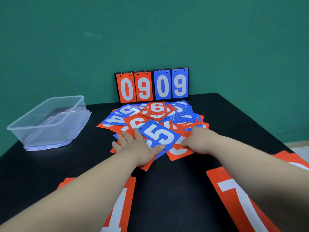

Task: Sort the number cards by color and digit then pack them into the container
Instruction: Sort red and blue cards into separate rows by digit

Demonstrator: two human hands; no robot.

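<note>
Both arms reach out over the black counter (175,190) to a loose pile of number cards (182,114), red and blue, heaped in front of a small scoreboard (151,86) that leans at the green wall and reads 0 9 in red and 0 9 in blue. The left hand (138,148) lies flat on the near side of the pile, its fingers (124,137) spread straight, with the thumb resting on the near edge of the blue 5 card (160,134), which sits on top. The right hand (199,141) is down on the cards just right of that 5. Its fingers bend toward the pile and their tips are blurred against a white digit, so I cannot tell whether they pinch a card or only press on it.

Most cards are buried, showing only corners and pieces of digits; a red 6 card (156,108) lies clear at the far side. Nearer to me, a red 7 card (237,198) runs off the bottom edge, a red 1 card (122,206) is half covered by the left forearm, and another red card (294,159) is cut off at the right.

The clear plastic container (48,121) stands well apart at the left of the counter, on what looks like its lid. Something dark shows through its wall, too murky to name.
</note>
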